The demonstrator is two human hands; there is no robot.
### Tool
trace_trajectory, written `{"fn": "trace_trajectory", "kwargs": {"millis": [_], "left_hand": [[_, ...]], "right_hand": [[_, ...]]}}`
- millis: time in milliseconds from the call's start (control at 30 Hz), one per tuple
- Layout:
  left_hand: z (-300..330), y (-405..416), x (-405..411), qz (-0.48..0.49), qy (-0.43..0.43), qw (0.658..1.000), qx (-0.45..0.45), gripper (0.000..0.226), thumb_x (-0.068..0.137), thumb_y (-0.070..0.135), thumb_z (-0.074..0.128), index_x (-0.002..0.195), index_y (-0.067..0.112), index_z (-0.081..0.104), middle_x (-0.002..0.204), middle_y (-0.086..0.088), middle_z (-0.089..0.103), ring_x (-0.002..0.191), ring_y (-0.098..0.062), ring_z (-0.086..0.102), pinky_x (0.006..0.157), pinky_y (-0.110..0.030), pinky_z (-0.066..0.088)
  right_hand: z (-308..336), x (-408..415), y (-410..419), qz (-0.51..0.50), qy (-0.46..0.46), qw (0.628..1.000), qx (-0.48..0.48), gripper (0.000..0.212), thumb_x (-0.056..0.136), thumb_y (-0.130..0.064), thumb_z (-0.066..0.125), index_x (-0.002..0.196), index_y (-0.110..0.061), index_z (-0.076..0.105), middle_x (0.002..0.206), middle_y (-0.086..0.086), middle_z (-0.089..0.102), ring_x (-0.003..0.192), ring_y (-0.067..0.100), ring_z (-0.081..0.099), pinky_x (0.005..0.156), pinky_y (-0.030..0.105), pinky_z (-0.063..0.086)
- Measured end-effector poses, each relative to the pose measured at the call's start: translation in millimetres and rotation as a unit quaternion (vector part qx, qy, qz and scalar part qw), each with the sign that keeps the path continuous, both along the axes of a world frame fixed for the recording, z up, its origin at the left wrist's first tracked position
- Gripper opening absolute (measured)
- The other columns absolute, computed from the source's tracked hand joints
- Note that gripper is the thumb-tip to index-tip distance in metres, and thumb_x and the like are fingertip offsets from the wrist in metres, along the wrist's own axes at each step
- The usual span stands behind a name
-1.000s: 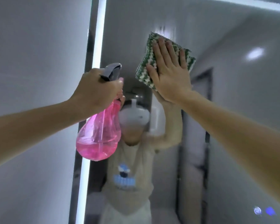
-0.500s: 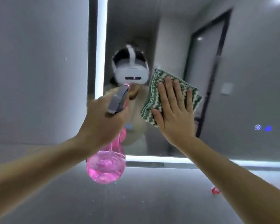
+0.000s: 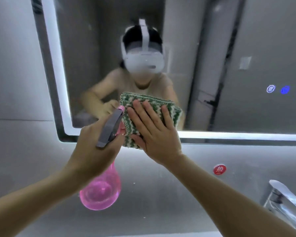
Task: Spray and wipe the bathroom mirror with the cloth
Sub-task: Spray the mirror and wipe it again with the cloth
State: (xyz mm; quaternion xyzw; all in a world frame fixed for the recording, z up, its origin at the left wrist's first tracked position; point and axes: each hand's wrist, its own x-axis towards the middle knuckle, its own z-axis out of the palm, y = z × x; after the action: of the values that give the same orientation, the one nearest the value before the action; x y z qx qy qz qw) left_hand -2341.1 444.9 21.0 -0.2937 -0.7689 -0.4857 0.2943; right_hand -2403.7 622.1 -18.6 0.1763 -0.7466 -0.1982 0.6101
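Here, seen from a head camera, two bare arms reach forward toward a bathroom mirror (image 3: 212, 65) edged by a glowing white light strip. The right hand (image 3: 154, 132) lies flat, fingers straight and slightly spread, pressing a folded cloth (image 3: 149, 103) — green and cream, in a wavy knit pattern — against the lower part of the glass. The bottom corner of the cloth overlaps the lit lower border of the mirror, near its bottom-left corner. The left hand (image 3: 94, 149) is curled round the neck of a pink spray bottle (image 3: 101, 192), gripping it just below the grey trigger head (image 3: 111, 127). The nozzle points up at the mirror and sits just beside the left edge of the cloth; whether a finger is on the trigger cannot be told. The round, translucent body of the bottle hangs below the hand, in front of the grey wall under the mirror.

The mirror shows the reflection of a person in a beige top wearing a white headset (image 3: 143, 60), along with two small glowing touch icons (image 3: 278, 89) — one white, one blue — at its right side. Below the mirror, a round red sticker (image 3: 219, 169) is fixed to the wall, and a chrome tap (image 3: 285, 199) enters from the lower right.
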Motion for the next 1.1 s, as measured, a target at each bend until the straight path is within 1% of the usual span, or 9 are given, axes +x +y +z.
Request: {"fn": "trace_trajectory", "kwargs": {"millis": [100, 200, 267, 333, 400, 500, 633, 900, 1100], "left_hand": [[0, 20, 8, 0.031, 0.0, 1.0, 0.003, 0.023, 0.067, 0.012, 0.05, 0.054, 0.025, 0.036, 0.042, 0.009, 0.044, 0.04, -0.009, 0.034, 0.039, -0.014, 0.025], [1, 55, 13, 0.044, -0.013, 0.998, -0.032, 0.008, 0.066, 0.015, 0.048, 0.067, 0.016, 0.056, 0.044, 0.003, 0.045, 0.041, -0.012, 0.036, 0.038, -0.019, 0.027], [4, 84, 21, 0.052, -0.001, 0.997, -0.048, 0.024, 0.067, 0.016, 0.046, 0.081, 0.002, 0.06, 0.045, 0.003, 0.047, 0.041, -0.013, 0.038, 0.039, -0.019, 0.028], [8, 117, 32, 0.028, -0.001, 0.999, -0.036, 0.022, 0.067, 0.014, 0.047, 0.079, 0.02, 0.064, 0.04, 0.004, 0.043, 0.038, -0.011, 0.036, 0.037, -0.014, 0.026], [10, 150, 43, 0.001, 0.011, 1.0, -0.011, 0.033, 0.068, 0.009, 0.049, 0.062, 0.04, 0.059, 0.036, 0.006, 0.036, 0.036, -0.01, 0.031, 0.036, -0.011, 0.023], [11, 189, 54, -0.018, 0.005, 1.0, 0.011, 0.039, 0.073, -0.001, 0.055, 0.05, 0.03, 0.049, 0.039, 0.005, 0.037, 0.038, -0.009, 0.031, 0.036, -0.012, 0.023], [13, 204, 61, -0.018, 0.012, 1.0, 0.007, 0.025, 0.064, 0.009, 0.05, 0.053, 0.023, 0.033, 0.042, 0.005, 0.043, 0.04, -0.009, 0.036, 0.037, -0.012, 0.025], [4, 194, 61, -0.018, 0.019, 0.999, -0.019, 0.021, 0.066, 0.013, 0.049, 0.056, 0.025, 0.035, 0.046, 0.009, 0.05, 0.041, -0.008, 0.042, 0.039, -0.013, 0.031], [-3, 203, 63, -0.01, 0.003, 1.0, 0.016, 0.021, 0.069, 0.013, 0.049, 0.056, 0.023, 0.035, 0.049, 0.011, 0.051, 0.044, -0.006, 0.041, 0.041, -0.009, 0.03]], "right_hand": [[5, 12, 48, 0.008, -0.018, 0.998, 0.062, 0.053, 0.1, -0.043, 0.029, 0.146, -0.016, 0.033, 0.152, 0.001, 0.029, 0.141, 0.019, 0.026, 0.116, 0.045, 0.016], [7, 30, 111, -0.004, -0.019, 0.998, 0.057, 0.053, 0.1, -0.043, 0.03, 0.146, -0.016, 0.031, 0.153, 0.002, 0.026, 0.142, 0.019, 0.024, 0.117, 0.045, 0.015], [8, 42, 151, -0.011, -0.016, 0.998, 0.053, 0.054, 0.1, -0.043, 0.032, 0.147, -0.016, 0.031, 0.153, 0.002, 0.026, 0.142, 0.019, 0.024, 0.116, 0.045, 0.017], [12, 50, 184, -0.011, -0.013, 0.998, 0.061, 0.054, 0.099, -0.042, 0.033, 0.147, -0.017, 0.031, 0.152, 0.002, 0.028, 0.142, 0.018, 0.025, 0.116, 0.045, 0.018], [15, 56, 208, -0.008, -0.011, 0.998, 0.068, 0.054, 0.098, -0.042, 0.035, 0.146, -0.017, 0.032, 0.152, 0.001, 0.029, 0.142, 0.017, 0.026, 0.116, 0.044, 0.016], [19, 58, 223, 0.005, -0.009, 0.997, 0.077, 0.053, 0.099, -0.041, 0.034, 0.146, -0.017, 0.033, 0.152, 0.0, 0.028, 0.142, 0.016, 0.025, 0.117, 0.042, 0.015], [18, 55, 223, 0.021, -0.007, 0.996, 0.081, 0.053, 0.099, -0.041, 0.033, 0.146, -0.017, 0.033, 0.152, 0.0, 0.029, 0.142, 0.016, 0.025, 0.117, 0.042, 0.015], [18, 57, 221, 0.003, -0.017, 0.997, 0.081, 0.053, 0.099, -0.04, 0.031, 0.146, -0.016, 0.03, 0.152, 0.001, 0.025, 0.141, 0.018, 0.025, 0.117, 0.043, 0.014], [21, 61, 223, -0.002, -0.027, 0.996, 0.087, 0.052, 0.098, -0.041, 0.035, 0.145, -0.017, 0.037, 0.15, 0.001, 0.036, 0.14, 0.017, 0.03, 0.116, 0.042, 0.018]]}}
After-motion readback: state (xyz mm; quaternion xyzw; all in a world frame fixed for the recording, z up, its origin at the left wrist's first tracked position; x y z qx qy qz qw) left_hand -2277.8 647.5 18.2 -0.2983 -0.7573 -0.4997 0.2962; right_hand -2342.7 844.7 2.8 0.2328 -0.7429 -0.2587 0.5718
